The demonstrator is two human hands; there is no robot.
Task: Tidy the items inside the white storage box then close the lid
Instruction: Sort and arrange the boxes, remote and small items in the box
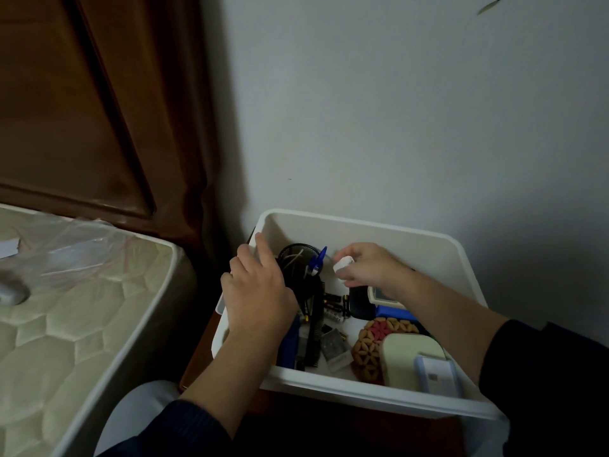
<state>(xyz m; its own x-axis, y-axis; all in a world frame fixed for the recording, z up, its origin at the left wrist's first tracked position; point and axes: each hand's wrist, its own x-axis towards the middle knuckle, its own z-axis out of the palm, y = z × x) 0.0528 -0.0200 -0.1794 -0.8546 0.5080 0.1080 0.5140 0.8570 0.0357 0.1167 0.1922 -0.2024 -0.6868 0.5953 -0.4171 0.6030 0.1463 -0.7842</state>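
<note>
The white storage box stands open against the wall, and no lid is in view. Inside at the back left is a black mesh pen cup holding a blue pen. My left hand lies over the box's left side next to the cup, fingers fairly straight, index finger touching the rim. My right hand pinches a small white block above the box's middle. Batteries, a woven coaster, a cream case and a light blue device lie below.
A mattress wrapped in clear plastic is on the left, with a dark wooden headboard behind it. The box rests on a brown wooden surface in the corner by the white wall.
</note>
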